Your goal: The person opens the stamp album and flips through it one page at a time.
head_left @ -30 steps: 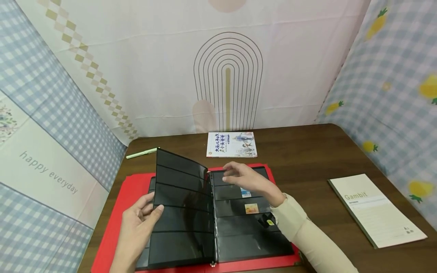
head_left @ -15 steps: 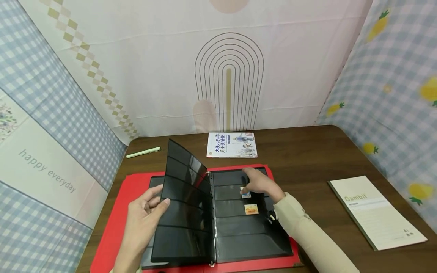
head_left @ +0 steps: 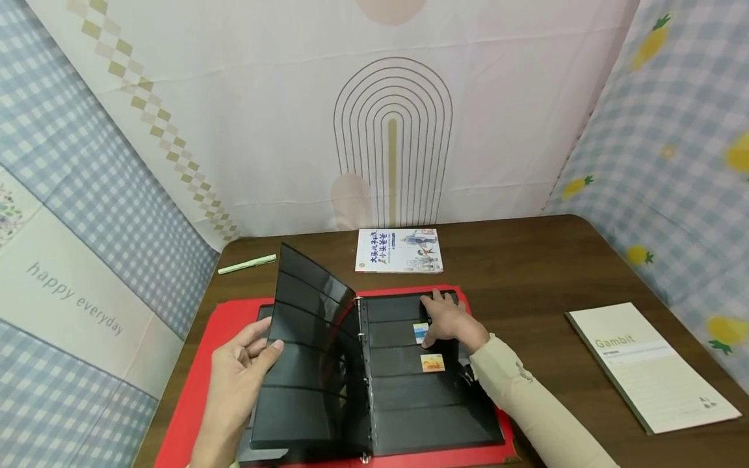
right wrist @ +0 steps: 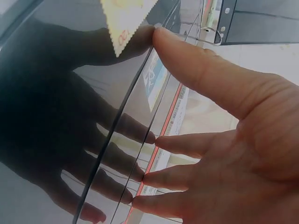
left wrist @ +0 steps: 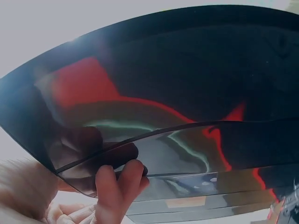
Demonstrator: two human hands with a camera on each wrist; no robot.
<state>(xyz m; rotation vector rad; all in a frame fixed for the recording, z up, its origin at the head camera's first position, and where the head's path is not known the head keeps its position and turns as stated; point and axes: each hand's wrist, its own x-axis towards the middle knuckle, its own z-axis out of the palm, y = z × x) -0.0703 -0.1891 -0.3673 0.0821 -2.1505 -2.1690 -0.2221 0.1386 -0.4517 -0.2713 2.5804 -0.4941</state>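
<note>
A red stamp album (head_left: 196,383) lies spread on the table. My left hand (head_left: 236,370) pinches the outer edge of a black pocket page (head_left: 310,364), which stands tilted up from the ring spine. In the left wrist view, fingers (left wrist: 110,186) press the page (left wrist: 210,84) near its corner. On the flat right page (head_left: 433,426) my right hand (head_left: 449,320) rests with spread, straight fingers, its thumb at a small blue stamp (head_left: 419,332). Below that sits an orange-yellow stamp (head_left: 432,363), whose toothed edge shows in the right wrist view. My right hand holds nothing.
A picture book (head_left: 399,250) lies behind the album, and a light green pen (head_left: 247,264) lies at the back left. A notebook marked Gambit (head_left: 652,367) is on the right side of the brown table (head_left: 515,273). Printed cloth hangs around the table.
My right hand has moved from near the rings rightward and down onto the right page. The raised page swung toward the right, then slightly back left, still in my left hand.
</note>
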